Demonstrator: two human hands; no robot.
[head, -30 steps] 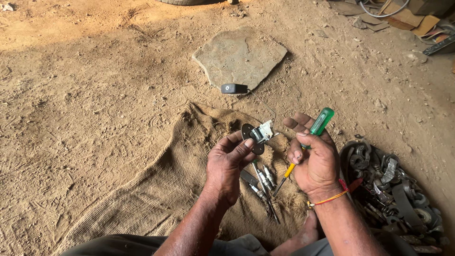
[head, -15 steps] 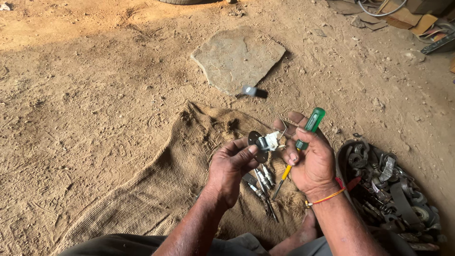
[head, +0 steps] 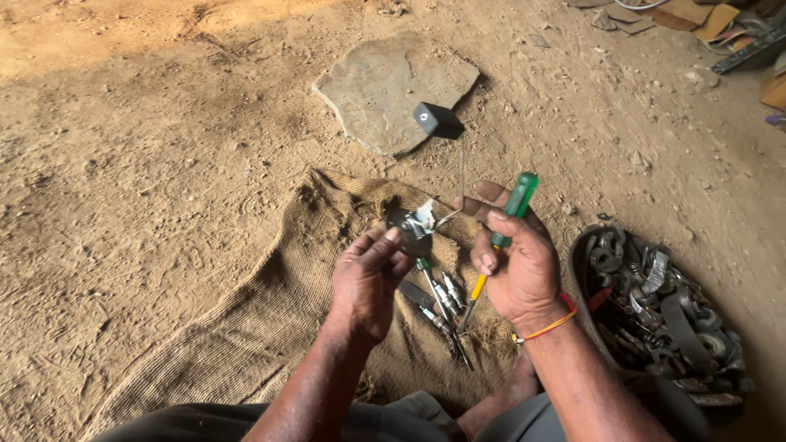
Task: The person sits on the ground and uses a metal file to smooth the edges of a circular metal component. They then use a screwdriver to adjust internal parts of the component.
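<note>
Sacking (head: pixel 246 327) lay spread over the dirt floor beneath your hands, with the flat stone (head: pixel 385 82) beyond it and the heap of metal scrap (head: pixel 663 311) at your right. Since half a second earlier the small black box (head: pixel 438 120) had left the ground by the stone and hung up in the air on a thin wire (head: pixel 462 168) that ran down towards your hands; your hands themselves had barely shifted.

Your right hand (head: pixel 520 266) was closed around the green-handled screwdriver (head: pixel 508 229), fingers wrapped together on the grip, the yellow shaft pointing down at the sacking. Your forefinger stretched out towards the part in the other hand.

Your left hand (head: pixel 368 278) pinched the small round metal part (head: pixel 409 229) between thumb and fingertips, clamped on it, just above the sacking and close to your right hand. That part looked dark grey and disc-like, with a pale scrap at its upper edge. Loose tools (head: pixel 438 307) lay on the sacking under both hands.
</note>
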